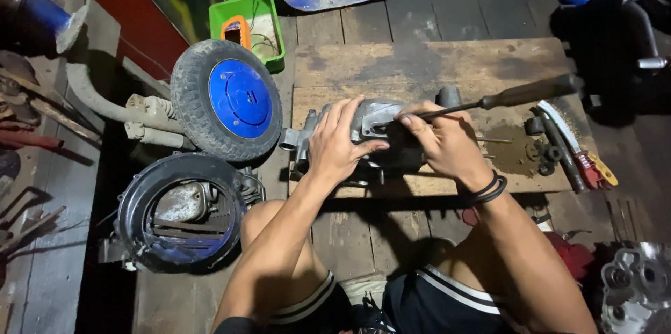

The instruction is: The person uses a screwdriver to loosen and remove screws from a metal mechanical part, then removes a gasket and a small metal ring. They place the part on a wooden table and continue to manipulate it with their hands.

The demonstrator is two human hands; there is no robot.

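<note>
Crosswise near the front edge of the worn wooden board (433, 61) lies a grey cast-metal engine casing (370, 121), steadied by the open left hand (339, 145); the right hand (444, 142) grips a dark-handled screwdriver (524, 93), tip leftward.

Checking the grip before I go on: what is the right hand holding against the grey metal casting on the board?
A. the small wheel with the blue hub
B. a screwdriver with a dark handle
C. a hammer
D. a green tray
B: the right hand grips a screwdriver with a dark handle, its tip at the metal casting, which the left hand steadies on the wooden board.
</note>
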